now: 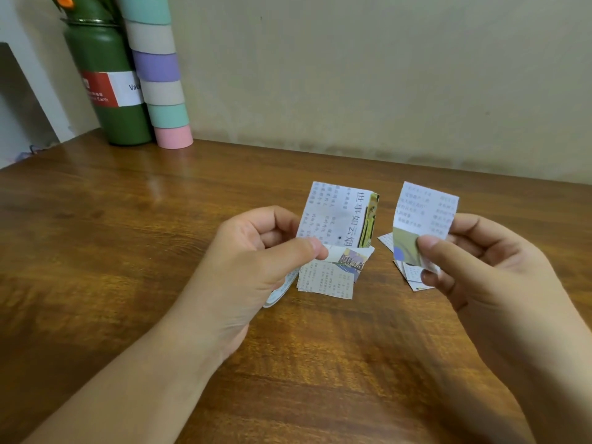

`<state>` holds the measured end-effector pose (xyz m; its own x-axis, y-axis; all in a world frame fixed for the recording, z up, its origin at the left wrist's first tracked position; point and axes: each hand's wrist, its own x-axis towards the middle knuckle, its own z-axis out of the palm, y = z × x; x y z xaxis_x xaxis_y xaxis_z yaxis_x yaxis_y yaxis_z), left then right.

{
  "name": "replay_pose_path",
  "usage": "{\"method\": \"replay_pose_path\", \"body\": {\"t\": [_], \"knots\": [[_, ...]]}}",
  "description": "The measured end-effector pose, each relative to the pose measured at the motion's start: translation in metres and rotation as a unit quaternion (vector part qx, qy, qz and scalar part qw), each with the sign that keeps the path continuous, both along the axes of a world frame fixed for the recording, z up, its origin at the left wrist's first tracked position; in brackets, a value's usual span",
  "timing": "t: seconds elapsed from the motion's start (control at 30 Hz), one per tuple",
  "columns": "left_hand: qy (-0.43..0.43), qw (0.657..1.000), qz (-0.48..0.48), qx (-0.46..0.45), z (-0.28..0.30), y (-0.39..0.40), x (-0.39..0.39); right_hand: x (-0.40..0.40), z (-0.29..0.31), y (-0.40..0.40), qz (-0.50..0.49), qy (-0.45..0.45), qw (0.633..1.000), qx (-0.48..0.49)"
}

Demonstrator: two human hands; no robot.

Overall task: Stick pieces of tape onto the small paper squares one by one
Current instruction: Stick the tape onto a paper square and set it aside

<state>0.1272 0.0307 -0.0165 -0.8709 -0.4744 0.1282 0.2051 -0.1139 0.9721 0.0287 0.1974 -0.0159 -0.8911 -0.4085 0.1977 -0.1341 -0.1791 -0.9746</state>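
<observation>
One paper square (424,216) pinched in each hand (490,267); apart.

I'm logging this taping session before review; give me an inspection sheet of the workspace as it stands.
Surface: wooden table, glossy brown.
Job's things: printed paper piece pinched in left hand; second paper piece pinched in right hand; loose paper squares on the table; tape roll partly hidden under the left hand.
Clutter: green bottle; stack of pastel tape rolls.
Grippers: both hands' fingers curled, pinching paper.
Cables: nothing seen.
Surroundings: beige wall.
</observation>
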Motion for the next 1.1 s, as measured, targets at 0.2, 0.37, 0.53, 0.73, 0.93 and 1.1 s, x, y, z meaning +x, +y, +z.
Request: {"method": "replay_pose_path", "body": {"t": [0.2,0.37,0.53,0.73,0.93,1.1], "knots": [[-0.004,1.000,0.022,-0.014,-0.003,-0.004,-0.001,-0.001,-0.002,0.001,-0.005,0.005,1.000,0.013],[-0.007,0.999,0.033,-0.001,-0.004,-0.005,-0.001,0.001,0.000,0.001,-0.009,0.008,1.000,0.002],[0.013,0.999,0.043,0.022,-0.003,-0.006,-0.003,0.004,0.003,-0.001,-0.021,0.002,1.000,-0.017],[0.007,0.997,0.079,0.015,-0.002,-0.003,-0.004,0.008,0.005,0.001,-0.100,0.136,0.986,0.019],[0.013,0.996,0.093,0.004,0.000,0.006,-0.004,0.020,-0.006,-0.002,-0.232,0.482,0.837,0.115],[-0.014,0.996,0.092,0.017,-0.001,0.002,-0.004,0.020,-0.010,-0.007,-0.231,0.462,0.849,0.108]]}}
